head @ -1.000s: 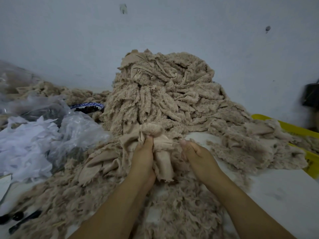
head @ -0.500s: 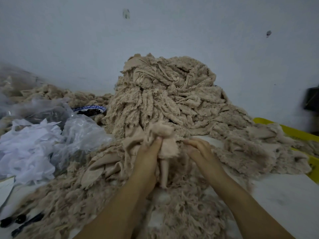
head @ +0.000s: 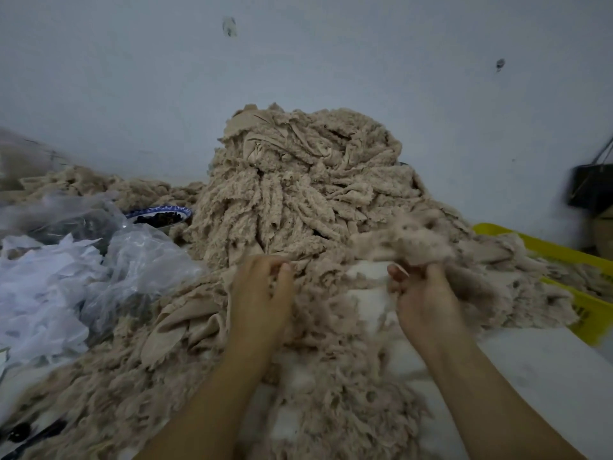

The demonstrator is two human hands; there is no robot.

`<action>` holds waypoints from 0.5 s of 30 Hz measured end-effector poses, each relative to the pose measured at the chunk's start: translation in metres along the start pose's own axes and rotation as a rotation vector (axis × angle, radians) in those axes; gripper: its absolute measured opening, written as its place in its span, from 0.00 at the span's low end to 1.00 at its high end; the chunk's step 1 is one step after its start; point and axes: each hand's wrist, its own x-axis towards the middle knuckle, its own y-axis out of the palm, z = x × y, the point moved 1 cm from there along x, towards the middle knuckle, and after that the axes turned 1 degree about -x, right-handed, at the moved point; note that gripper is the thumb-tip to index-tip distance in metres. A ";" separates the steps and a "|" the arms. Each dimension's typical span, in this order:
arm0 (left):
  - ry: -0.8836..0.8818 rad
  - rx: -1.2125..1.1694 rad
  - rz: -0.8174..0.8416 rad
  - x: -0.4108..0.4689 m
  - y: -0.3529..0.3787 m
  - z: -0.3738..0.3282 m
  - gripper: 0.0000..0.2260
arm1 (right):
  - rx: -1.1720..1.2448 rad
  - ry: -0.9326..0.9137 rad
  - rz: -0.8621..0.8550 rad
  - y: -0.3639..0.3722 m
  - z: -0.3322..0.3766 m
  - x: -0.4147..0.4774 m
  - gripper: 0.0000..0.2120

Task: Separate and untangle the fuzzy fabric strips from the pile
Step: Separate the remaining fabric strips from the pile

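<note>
Blurred fuzzy strip (head: 408,242) in the right hand (head: 428,295); left hand (head: 262,293)'s hold unclear

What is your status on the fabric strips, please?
Right hand grips a fuzzy strip, lifted, blurred. Left hand curled at foot of pile, grip unclear. Yellow crate close on the right.

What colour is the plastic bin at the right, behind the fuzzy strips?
The plastic bin is yellow; head view shows it.

White table (head: 537,370) carries fuzzy strips (head: 298,194), plastic bags (head: 142,260).
</note>
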 end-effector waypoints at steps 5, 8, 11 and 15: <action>-0.193 0.229 -0.113 0.008 -0.019 0.022 0.22 | -0.340 0.124 0.005 -0.006 -0.022 -0.003 0.21; -0.351 0.264 -0.058 0.010 -0.018 0.034 0.27 | -0.645 0.063 0.123 -0.001 -0.031 -0.007 0.16; -0.399 0.341 -0.029 0.013 -0.017 0.043 0.19 | -0.909 0.003 0.221 -0.002 -0.037 -0.011 0.12; -0.237 0.077 -0.036 0.011 -0.013 0.026 0.08 | -0.934 -0.009 0.335 0.003 -0.041 -0.016 0.16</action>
